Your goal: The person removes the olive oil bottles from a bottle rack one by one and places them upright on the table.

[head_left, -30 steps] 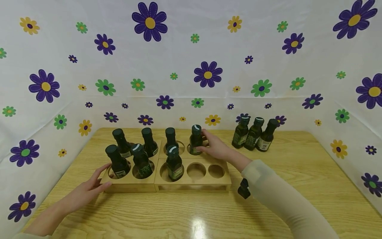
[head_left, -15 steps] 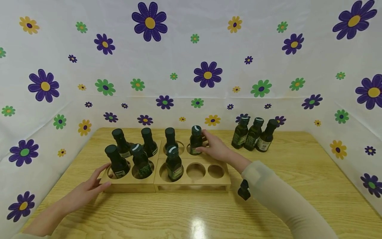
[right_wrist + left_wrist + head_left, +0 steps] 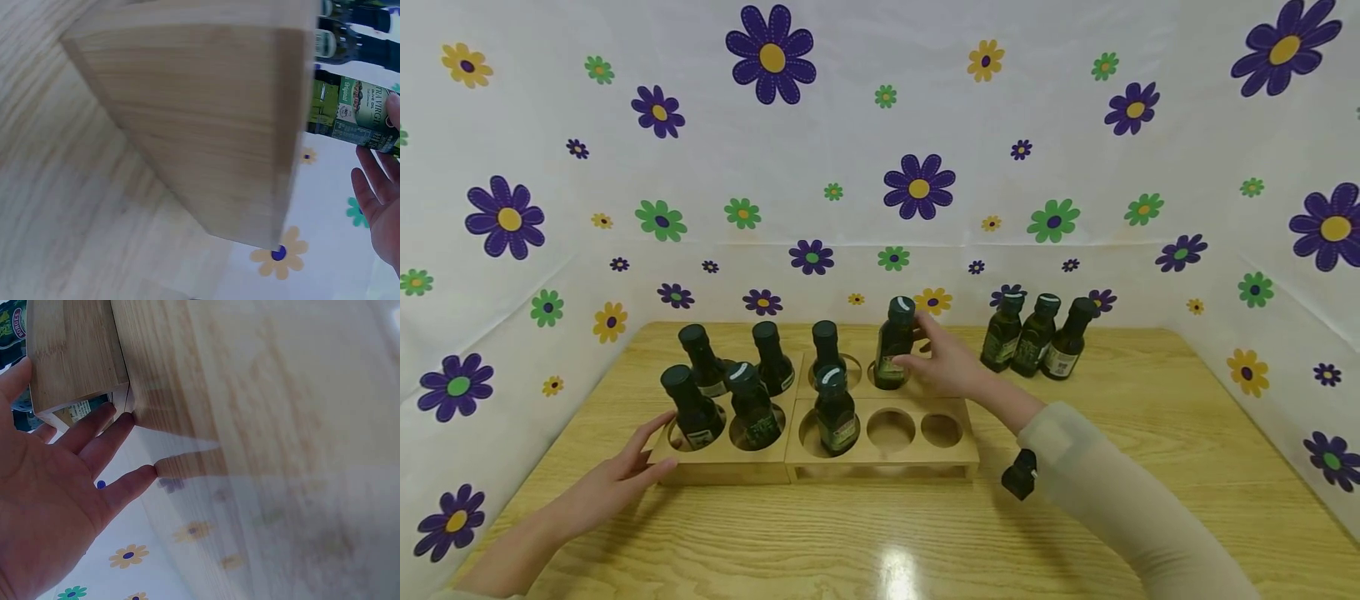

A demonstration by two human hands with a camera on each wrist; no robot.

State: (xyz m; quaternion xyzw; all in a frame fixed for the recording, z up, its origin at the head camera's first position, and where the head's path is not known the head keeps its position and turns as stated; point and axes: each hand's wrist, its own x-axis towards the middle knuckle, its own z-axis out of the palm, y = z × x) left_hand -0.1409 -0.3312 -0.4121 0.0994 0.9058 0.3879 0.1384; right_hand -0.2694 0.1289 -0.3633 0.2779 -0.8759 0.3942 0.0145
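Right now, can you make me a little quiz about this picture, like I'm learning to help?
1. How many standing bottles are outside the wooden rack?
2. True or false: the left hand is gripping a bottle.
3. Pick one: the right hand has its held bottle at which row of the rack?
A) front
B) back

Key:
1. Three.
2. False; it is at the rack's left end, holding no bottle.
3. B.

You faced a white backdrop (image 3: 850,142) printed with purple, yellow and green flowers (image 3: 919,188) | it flanked your wood-grained counter (image 3: 1150,392) left and right | a bright glare (image 3: 898,571) lay nearest you
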